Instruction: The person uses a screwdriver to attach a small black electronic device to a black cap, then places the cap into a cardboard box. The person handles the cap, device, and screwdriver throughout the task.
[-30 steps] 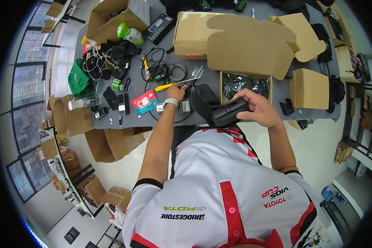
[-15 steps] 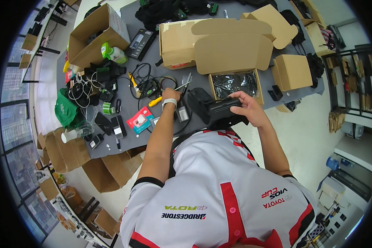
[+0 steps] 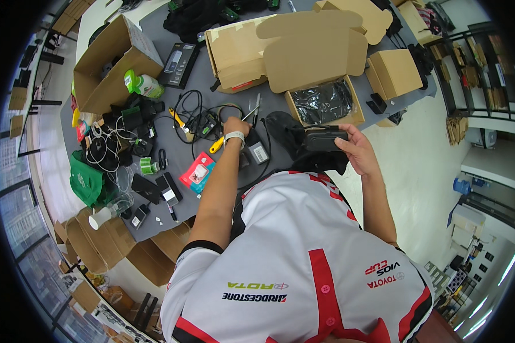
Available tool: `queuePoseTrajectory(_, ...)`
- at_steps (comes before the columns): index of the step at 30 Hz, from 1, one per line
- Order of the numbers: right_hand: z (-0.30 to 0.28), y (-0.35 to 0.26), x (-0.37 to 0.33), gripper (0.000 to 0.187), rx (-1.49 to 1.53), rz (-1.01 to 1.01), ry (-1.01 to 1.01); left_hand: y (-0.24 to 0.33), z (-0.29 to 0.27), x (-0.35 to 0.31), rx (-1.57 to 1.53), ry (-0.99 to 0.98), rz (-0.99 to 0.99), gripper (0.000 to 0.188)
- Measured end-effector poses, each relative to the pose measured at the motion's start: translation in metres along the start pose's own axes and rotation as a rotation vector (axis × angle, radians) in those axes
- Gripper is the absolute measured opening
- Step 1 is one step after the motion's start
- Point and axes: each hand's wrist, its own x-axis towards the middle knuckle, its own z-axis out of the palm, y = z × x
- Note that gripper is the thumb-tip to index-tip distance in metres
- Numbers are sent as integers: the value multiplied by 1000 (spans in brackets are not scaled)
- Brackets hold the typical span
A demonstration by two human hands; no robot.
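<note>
My right hand (image 3: 357, 150) is closed on the right end of a black box-shaped device (image 3: 321, 140), thumb on its near side. The device is raised over black soft cloth (image 3: 283, 128) at the table's near edge. Over the middle of the table, my left hand (image 3: 234, 127), with a pale wristband, is closed on a screwdriver. Its yellow handle (image 3: 216, 145) shows on one side and a thin metal shaft (image 3: 250, 113) on the other. Beside this hand lie a black adapter with a white label (image 3: 259, 152) and tangled black cables (image 3: 190, 111).
An opened cardboard box (image 3: 357, 111) with a black plastic-wrapped item stands beyond my right hand. Other cartons (image 3: 397, 74) line the back. At left are a green-and-white spray bottle (image 3: 146, 86), a green bag (image 3: 87, 180), white cables and a red-and-blue packet (image 3: 199, 171).
My right hand has moved slightly right and turned the black device, so a different side shows. My left hand stays on the screwdriver. The whole view has shifted a little.
</note>
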Motion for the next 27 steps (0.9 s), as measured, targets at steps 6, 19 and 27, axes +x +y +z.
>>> queuePoseTrajectory(6,12,5,-1,44,-1,8,35,2,3,-13,-41,25,11,50)
queuePoseTrajectory(19,-3,12,14,44,28,53,17,-13,26,-11,-214,130,57,40)
queuePoseTrajectory(27,-13,0,29,43,16,57,-17,-21,29,-10,-196,259,87,47)
